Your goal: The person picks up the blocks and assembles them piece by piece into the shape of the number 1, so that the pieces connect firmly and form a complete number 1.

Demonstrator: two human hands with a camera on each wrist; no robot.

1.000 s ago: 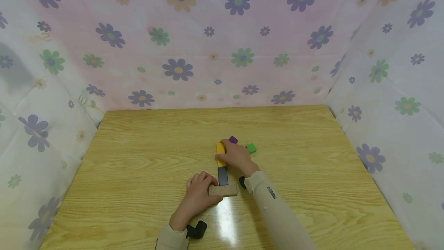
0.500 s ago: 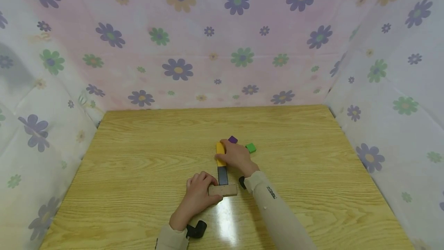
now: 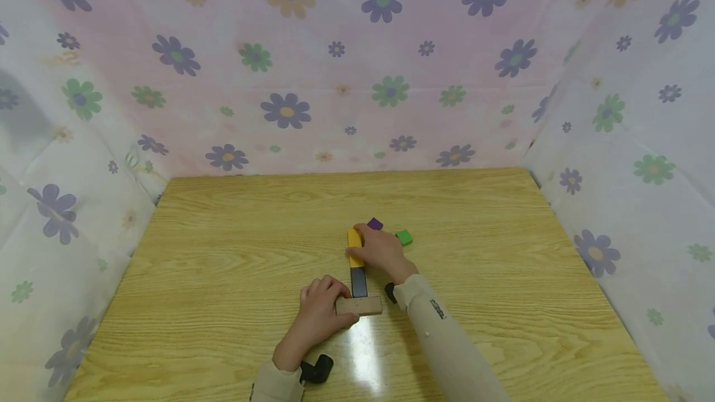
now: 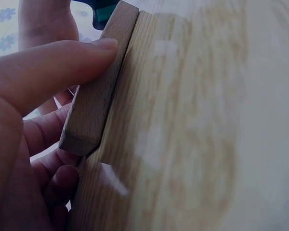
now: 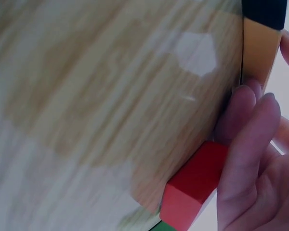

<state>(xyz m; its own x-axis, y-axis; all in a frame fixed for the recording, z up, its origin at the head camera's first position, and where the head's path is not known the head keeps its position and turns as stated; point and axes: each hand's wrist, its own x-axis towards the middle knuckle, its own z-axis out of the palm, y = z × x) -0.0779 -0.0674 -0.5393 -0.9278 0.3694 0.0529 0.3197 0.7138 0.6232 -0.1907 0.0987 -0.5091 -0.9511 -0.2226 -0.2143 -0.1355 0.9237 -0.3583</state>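
In the head view a plain wooden block (image 3: 368,306) lies crosswise, with a black block (image 3: 359,282) and a yellow block (image 3: 354,245) running end to end away from its far side, like an upside-down T. My left hand (image 3: 321,309) grips the left part of the wooden block; in the left wrist view the thumb lies on the block's (image 4: 96,98) near face, other fingers behind. My right hand (image 3: 384,253) pinches the yellow block from its right side. Beside the right fingers, the right wrist view shows a red block (image 5: 195,183), hidden in the head view.
A purple block (image 3: 375,224) and a green block (image 3: 404,237) lie just beyond and right of the right hand. The wood-grain table (image 3: 223,234) is walled by flowered cloth (image 3: 357,73) at the back and sides. Black wrist mounts (image 3: 317,369) sit at the cuffs.
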